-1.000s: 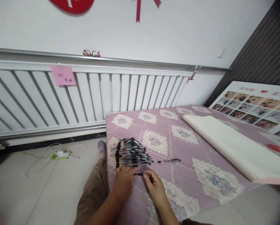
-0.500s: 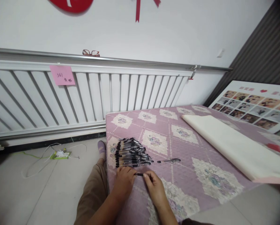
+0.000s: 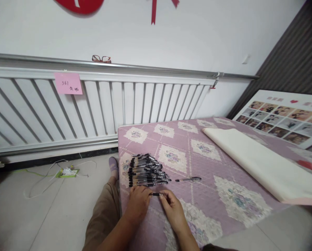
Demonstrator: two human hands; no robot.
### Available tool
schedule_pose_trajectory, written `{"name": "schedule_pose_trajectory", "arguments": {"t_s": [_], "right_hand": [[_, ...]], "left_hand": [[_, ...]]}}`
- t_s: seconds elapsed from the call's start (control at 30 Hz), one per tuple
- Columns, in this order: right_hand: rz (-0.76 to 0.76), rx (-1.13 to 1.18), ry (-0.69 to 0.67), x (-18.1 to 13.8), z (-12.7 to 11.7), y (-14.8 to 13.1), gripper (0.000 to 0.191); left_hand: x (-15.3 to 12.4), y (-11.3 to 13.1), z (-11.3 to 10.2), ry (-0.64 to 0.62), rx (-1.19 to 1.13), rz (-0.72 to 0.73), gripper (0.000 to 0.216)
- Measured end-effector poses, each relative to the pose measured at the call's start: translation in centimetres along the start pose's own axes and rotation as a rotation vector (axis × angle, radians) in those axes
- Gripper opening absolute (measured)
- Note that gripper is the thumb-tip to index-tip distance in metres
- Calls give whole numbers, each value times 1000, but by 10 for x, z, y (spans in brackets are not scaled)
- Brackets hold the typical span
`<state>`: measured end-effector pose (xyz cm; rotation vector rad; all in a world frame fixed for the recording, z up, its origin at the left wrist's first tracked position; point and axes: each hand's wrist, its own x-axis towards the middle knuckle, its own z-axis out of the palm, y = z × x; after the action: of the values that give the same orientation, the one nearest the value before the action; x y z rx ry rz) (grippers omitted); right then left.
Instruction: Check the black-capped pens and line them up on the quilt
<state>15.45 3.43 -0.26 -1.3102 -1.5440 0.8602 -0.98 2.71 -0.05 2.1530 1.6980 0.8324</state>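
Observation:
Both my hands rest on the near edge of a purple patterned mattress (image 3: 224,164). My left hand (image 3: 139,202) and my right hand (image 3: 173,207) are closed on the two ends of one black pen (image 3: 156,194), held level between them. Just beyond my fingers lies a pile of several black pens (image 3: 145,170). A single pen (image 3: 188,179) lies apart to the right of the pile.
A rolled cream sheet (image 3: 260,164) lies across the mattress on the right, with a photo board (image 3: 283,118) behind it. A white radiator (image 3: 93,108) with a pink note (image 3: 68,83) and glasses (image 3: 101,59) lines the wall. Cables (image 3: 64,172) lie on the floor at left.

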Motion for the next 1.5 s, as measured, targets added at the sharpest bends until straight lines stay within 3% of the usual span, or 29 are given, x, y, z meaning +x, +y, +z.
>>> {"name": "schedule_pose_trajectory", "arguments": {"t_s": [0.23, 0.4, 0.57, 0.73, 0.97, 1.17, 1.33, 1.5], "right_hand": [[-18, -39, 10, 0, 1, 4, 20], [10, -77, 126, 2, 1, 18, 27], [-173, -379, 234, 16, 2, 27, 24], [-288, -624, 178, 32, 2, 28, 20], [-206, -813, 120, 27, 3, 17, 28], [-192, -835, 89, 24, 2, 13, 14], [-228, -801, 67, 19, 2, 11, 20], [-216, -678, 64, 17, 0, 12, 11]], "left_hand": [[0, 0, 1, 0, -15, 7, 20], [1, -1, 2, 7, -5, -14, 21], [1, -3, 3, 29, -12, -7, 21], [1, -4, 3, 42, -22, -9, 22], [2, -3, 0, 36, -37, -10, 22], [1, -3, 0, 51, -57, -11, 24], [0, -4, 2, 74, -57, -23, 24], [1, -2, -1, 59, -57, -12, 22]]}}
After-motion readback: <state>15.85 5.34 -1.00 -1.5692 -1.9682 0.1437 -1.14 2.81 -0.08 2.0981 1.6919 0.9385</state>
